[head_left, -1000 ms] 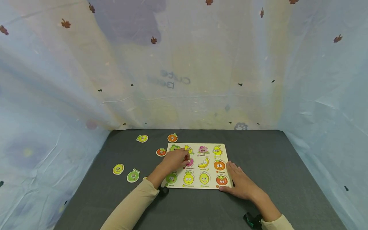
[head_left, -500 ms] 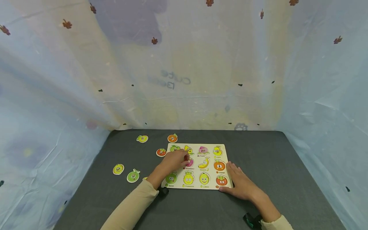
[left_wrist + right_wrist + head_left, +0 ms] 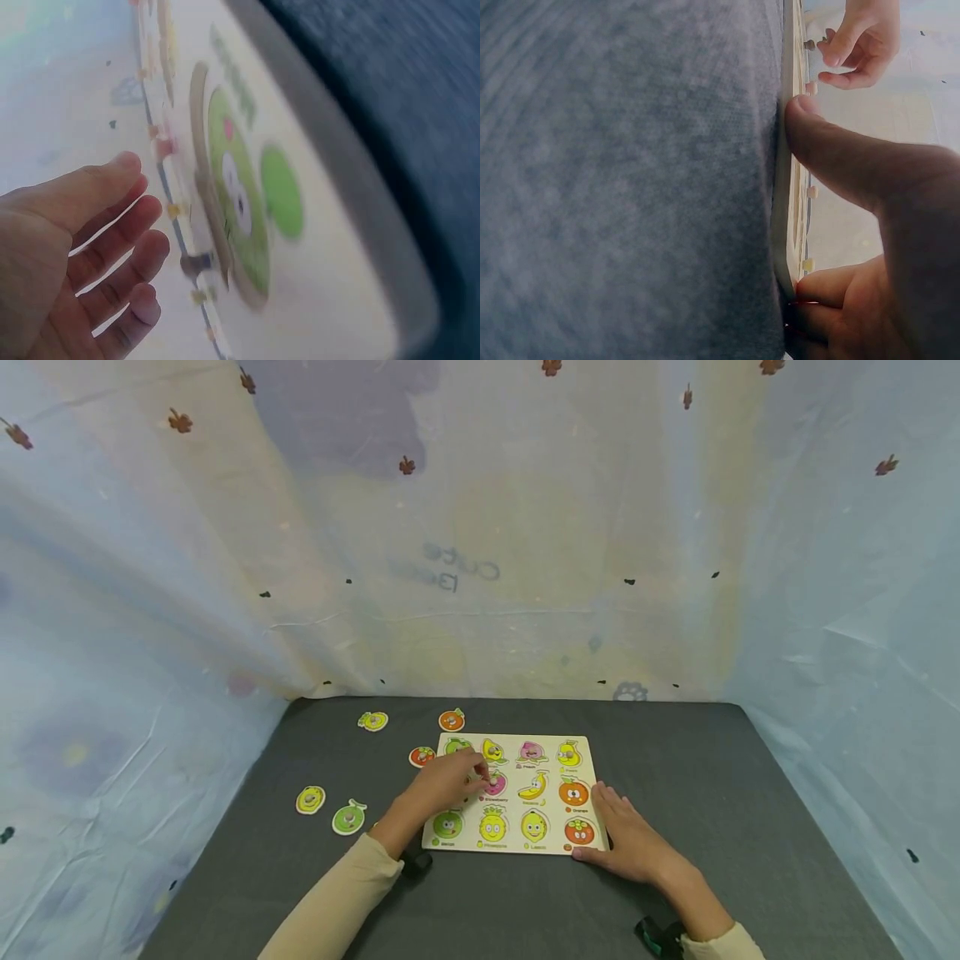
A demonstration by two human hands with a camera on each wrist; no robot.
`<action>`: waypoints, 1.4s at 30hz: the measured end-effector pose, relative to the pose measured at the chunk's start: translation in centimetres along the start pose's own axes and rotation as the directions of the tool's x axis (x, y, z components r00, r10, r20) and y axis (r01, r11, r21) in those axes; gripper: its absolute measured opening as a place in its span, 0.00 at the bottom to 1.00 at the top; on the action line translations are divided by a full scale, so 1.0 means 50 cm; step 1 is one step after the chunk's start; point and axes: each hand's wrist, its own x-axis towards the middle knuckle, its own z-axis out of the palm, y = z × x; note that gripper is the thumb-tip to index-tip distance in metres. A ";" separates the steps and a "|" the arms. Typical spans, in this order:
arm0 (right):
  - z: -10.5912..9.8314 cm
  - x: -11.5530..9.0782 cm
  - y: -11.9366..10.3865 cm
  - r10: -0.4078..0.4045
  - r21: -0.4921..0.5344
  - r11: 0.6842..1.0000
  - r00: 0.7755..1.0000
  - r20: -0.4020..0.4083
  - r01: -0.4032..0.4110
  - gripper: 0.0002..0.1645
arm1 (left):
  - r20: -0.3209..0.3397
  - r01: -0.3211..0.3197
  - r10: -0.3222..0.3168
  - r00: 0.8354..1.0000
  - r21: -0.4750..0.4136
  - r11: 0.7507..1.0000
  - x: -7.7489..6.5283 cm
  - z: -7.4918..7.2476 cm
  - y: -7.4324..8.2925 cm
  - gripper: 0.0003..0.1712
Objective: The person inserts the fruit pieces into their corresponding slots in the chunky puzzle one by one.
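A fruit puzzle board [image 3: 513, 847] lies on the dark cloth, with knobbed pieces such as the peach [image 3: 531, 752] and the pear [image 3: 568, 753] in its top row. Over its left part hovers my left hand [image 3: 442, 783], fingertips close to the strawberry spot [image 3: 495, 785]. In the left wrist view the fingers [image 3: 146, 259] are loosely bent and apart, with nothing between them. My right hand [image 3: 633, 839] rests at the board's right edge, thumb [image 3: 832, 146] along the near edge, fingers on the right side. Part of the board's left column is hidden under my left hand.
Left of the board lie loose pieces: a tomato [image 3: 422, 757], an orange [image 3: 452, 720], a green melon [image 3: 348, 817], a round yellow piece [image 3: 310, 800] and another yellow one [image 3: 372, 721]. A patterned curtain [image 3: 517, 635] encloses the back and sides of the table.
My left hand has drawn slightly left, its fingertips moving off the strawberry spot and uncovering more of it. The right hand and the board stay put.
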 end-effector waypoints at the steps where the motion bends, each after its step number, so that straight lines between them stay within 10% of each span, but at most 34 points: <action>1: 0.000 0.000 0.000 0.001 0.002 1.000 1.000 -0.001 -0.001 0.74 | -0.007 0.001 -0.001 1.000 -0.006 1.000 -0.004 -0.003 -0.003 0.09; 42: -0.004 -0.001 -0.002 0.001 0.009 1.000 1.000 0.002 -0.001 0.74 | -0.022 0.153 -0.158 0.987 -0.143 0.978 -0.165 -0.072 -0.152 0.07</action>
